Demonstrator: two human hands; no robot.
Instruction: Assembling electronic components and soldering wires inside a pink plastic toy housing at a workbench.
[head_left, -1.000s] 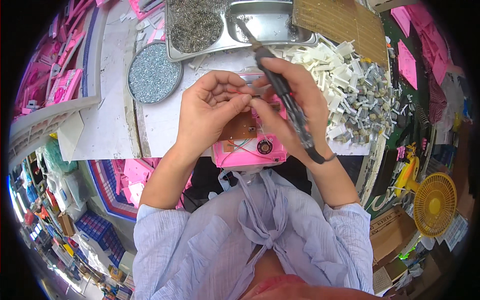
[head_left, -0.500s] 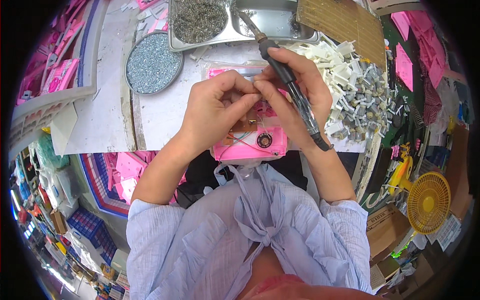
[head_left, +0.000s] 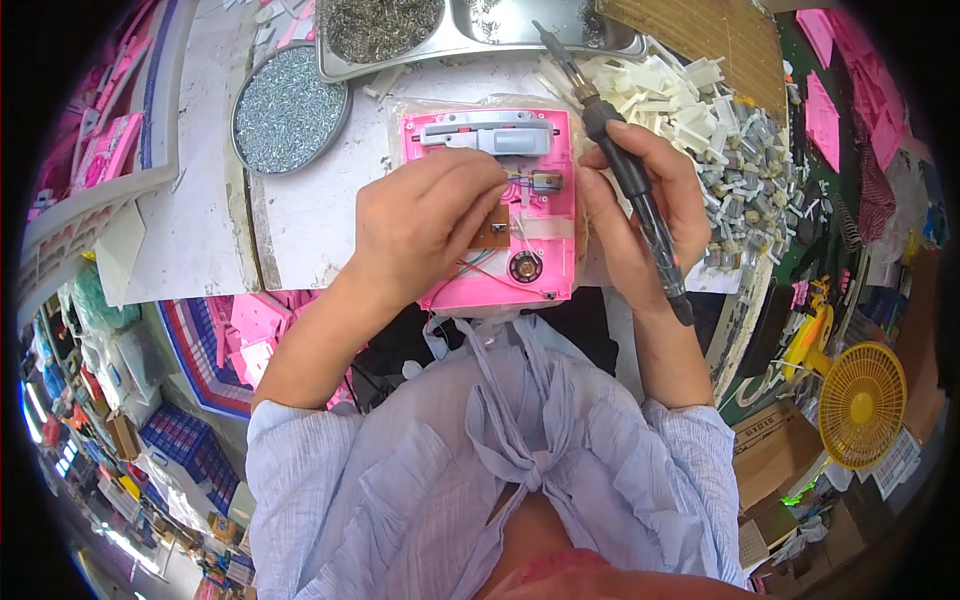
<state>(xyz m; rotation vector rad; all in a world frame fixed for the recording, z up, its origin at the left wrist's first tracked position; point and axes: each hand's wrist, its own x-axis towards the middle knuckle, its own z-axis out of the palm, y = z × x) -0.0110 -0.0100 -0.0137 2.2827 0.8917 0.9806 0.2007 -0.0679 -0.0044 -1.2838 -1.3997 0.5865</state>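
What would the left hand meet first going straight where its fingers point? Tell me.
Probably the thin wires, then the small motor just right of them; how high the left hand sits over the pink case is unclear.

We observe the pink plastic housing (head_left: pixel 490 294) lying flat, interior upward, its brown circuit board (head_left: pixel 491 232), small motor (head_left: pixel 546 182) and round black speaker (head_left: pixel 525 266) exposed. We hold the black-handled soldering iron (head_left: pixel 630 173) tilted beside its right edge, tip forward-left.
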